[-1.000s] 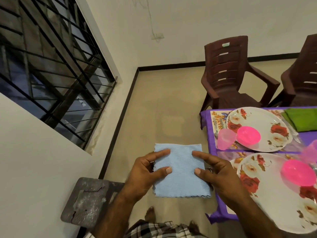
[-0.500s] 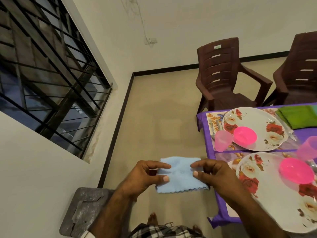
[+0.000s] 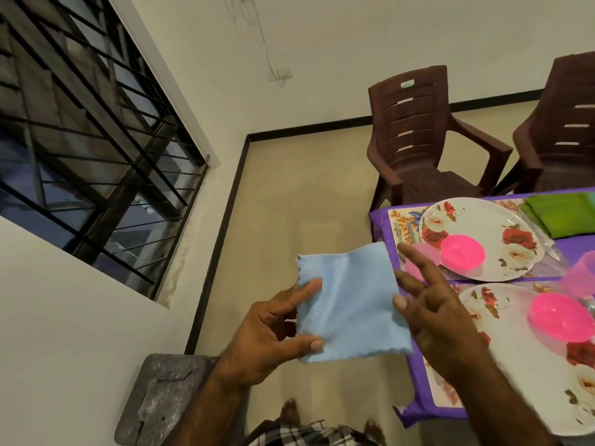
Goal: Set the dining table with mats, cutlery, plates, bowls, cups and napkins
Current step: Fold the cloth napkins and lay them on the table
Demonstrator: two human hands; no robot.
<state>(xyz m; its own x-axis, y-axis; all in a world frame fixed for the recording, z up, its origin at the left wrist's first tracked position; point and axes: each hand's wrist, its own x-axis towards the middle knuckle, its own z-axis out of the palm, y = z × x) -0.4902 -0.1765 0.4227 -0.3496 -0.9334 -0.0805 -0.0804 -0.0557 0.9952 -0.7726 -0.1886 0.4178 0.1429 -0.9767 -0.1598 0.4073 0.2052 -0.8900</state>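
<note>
Head camera view, looking down: a person holds a light blue napkin (image 3: 347, 304) flat in the air, just left of the counter (image 3: 415, 413) edge, above the floor. Left hand (image 3: 273, 333) pinches its left edge between thumb and forefinger. Right hand (image 3: 441, 320) holds the right edge with the thumb, other fingers spread straight. On the counter, right of the napkin, sit two floral plates (image 3: 502, 226), each carrying a pink bowl (image 3: 463, 251).

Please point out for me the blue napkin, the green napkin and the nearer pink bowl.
blue napkin (image 3: 349, 300): head view, middle of the cloth between the hands.
green napkin (image 3: 561, 215): head view, middle of the folded cloth on the table.
nearer pink bowl (image 3: 561, 315): head view, its inside.
</note>
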